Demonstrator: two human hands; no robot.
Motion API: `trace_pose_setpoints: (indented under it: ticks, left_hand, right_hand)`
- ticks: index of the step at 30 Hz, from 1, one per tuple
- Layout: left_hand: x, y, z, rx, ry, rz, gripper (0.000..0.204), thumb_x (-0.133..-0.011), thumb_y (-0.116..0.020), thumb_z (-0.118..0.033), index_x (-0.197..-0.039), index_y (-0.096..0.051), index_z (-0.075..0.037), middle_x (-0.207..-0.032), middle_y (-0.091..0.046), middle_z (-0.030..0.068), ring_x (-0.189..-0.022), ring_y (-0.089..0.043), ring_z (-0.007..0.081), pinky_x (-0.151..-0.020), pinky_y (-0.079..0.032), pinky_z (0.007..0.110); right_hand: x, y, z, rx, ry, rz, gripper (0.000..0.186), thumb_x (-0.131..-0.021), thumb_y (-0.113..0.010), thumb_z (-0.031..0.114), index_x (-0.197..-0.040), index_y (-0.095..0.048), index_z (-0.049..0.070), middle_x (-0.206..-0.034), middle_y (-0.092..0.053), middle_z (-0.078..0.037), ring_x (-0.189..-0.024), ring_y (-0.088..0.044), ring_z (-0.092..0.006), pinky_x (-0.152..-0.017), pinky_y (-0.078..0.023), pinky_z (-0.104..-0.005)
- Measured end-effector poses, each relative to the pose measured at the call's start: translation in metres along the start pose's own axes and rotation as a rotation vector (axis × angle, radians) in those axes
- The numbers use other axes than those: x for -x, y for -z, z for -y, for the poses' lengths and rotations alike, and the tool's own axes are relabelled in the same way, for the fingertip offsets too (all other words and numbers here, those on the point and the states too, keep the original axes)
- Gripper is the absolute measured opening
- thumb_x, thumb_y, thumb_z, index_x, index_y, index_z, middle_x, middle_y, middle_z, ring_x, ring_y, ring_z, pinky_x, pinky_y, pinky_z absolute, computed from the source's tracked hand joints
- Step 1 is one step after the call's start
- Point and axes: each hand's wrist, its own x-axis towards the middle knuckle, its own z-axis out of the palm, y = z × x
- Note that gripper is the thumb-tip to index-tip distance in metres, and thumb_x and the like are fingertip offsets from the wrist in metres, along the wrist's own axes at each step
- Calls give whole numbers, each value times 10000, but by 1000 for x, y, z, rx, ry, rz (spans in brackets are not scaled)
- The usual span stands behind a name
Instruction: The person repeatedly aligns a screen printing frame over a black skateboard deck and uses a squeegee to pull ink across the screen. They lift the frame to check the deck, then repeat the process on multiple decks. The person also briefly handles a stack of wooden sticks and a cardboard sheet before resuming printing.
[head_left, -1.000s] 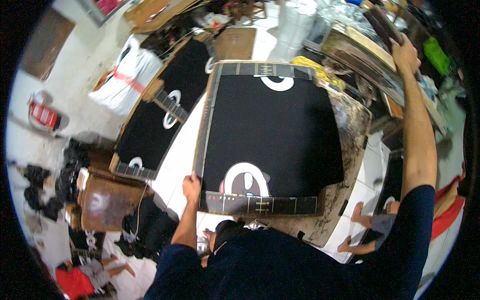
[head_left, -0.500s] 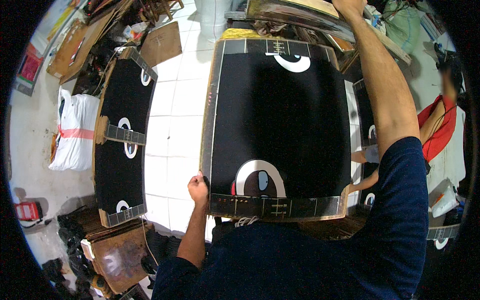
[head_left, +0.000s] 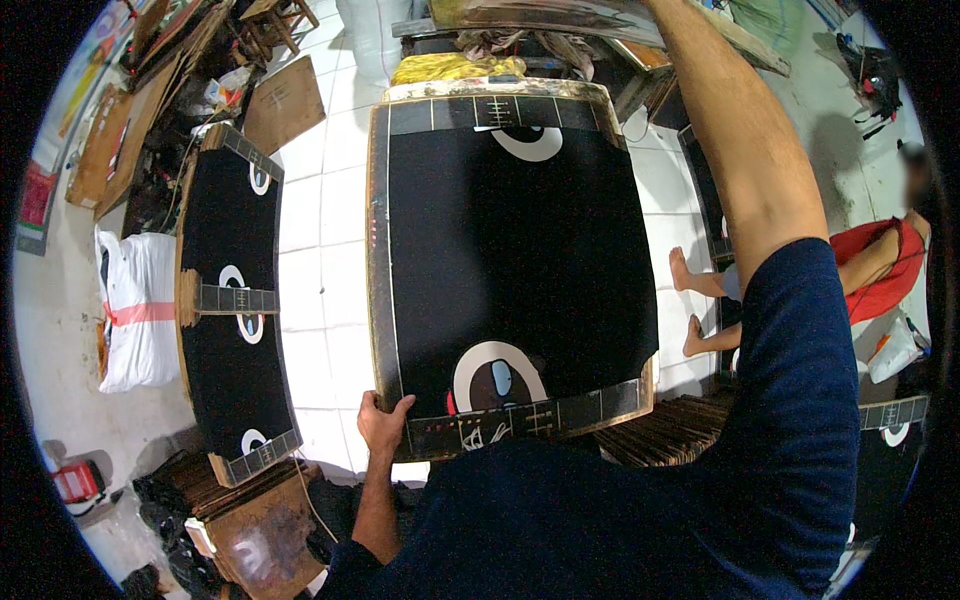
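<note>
Cloth of deep black [head_left: 520, 260] lies smooth over a flat, roughly rectangular board with worn wooden edges [head_left: 378, 240], directly in front of my body. Two eye-like prints show on it: a white arch with a brown and pale-blue centre [head_left: 500, 382] near me, and a white curved print [head_left: 527, 147] at the far end. Dark grey strips marked with thin white lines [head_left: 455, 113] border the board at both ends.

My left hand [head_left: 382, 426] grasps the board's near left corner, thumb on top and the other fingers around the outer edge. My bare right forearm [head_left: 735, 140] reaches up past the far right side; the right hand is beyond the upper edge of the view, so I cannot tell whether it holds anything.

Across the white tiled floor [head_left: 330, 240] to my left stands a long, narrow board covered in black cloth [head_left: 230, 350], with a white plastic bag banded in red tape [head_left: 140, 312] just beside it. A crumpled yellow cloth [head_left: 455, 68] sits beyond the far end. To my right are another person's bare feet [head_left: 693, 337].
</note>
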Motion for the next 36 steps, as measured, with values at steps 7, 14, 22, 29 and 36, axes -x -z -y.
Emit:
trace_pose_setpoints:
  ticks: [7, 14, 22, 29, 36]
  left_hand:
    - [-15, -6, -4, -37, -7, 8, 694, -719, -921, -443, -1085, -602, 53, -928, -715, 245, -873, -716, 424, -781, -558, 492]
    - [-33, -7, -16, -133, -11, 19, 729, -719, -909, -475, -1112, -596, 53, -928, -713, 249, -882, -714, 433, -801, -555, 495]
    - [-36, -8, -10, -121, 95, 73, 812, -706, -912, -515, -1176, -568, 51, -992, -717, 244, -937, -714, 424, -845, -555, 482]
    - [-50, -38, 12, -82, 63, 3, 830, -638, -974, -453, -1136, -556, 63, -1117, -598, 222, -1062, -613, 390, -881, -529, 476]
    - [-65, -27, -50, -282, -60, -61, 983, -718, -904, -527, -1403, -486, 39, -1366, -554, 249, -1261, -558, 439, -1029, -488, 525]
  right_hand:
    - [-18, -4, -1, 38, -24, 19, 397, -896, -738, 356, -1237, -690, 159, -1162, -719, -146, -1177, -623, -346, -1000, -441, -505]
    - [-19, 8, 1, -1, 4, -7, 358, -880, -738, 345, -1210, -709, 208, -1156, -744, -119, -1153, -665, -332, -972, -479, -511]
    - [-31, 7, 1, 7, 6, -38, 363, -866, -763, 361, -1196, -722, 215, -1141, -752, -137, -1098, -701, -349, -951, -520, -489]
    - [-22, 13, 0, -64, 149, -84, 339, -835, -776, 280, -1142, -716, 148, -1080, -734, -171, -1065, -678, -382, -904, -518, -484]
    - [70, 2, -24, -98, 212, -102, 368, -852, -749, 218, -1215, -713, 175, -1068, -725, -128, -1082, -641, -357, -974, -457, -496]
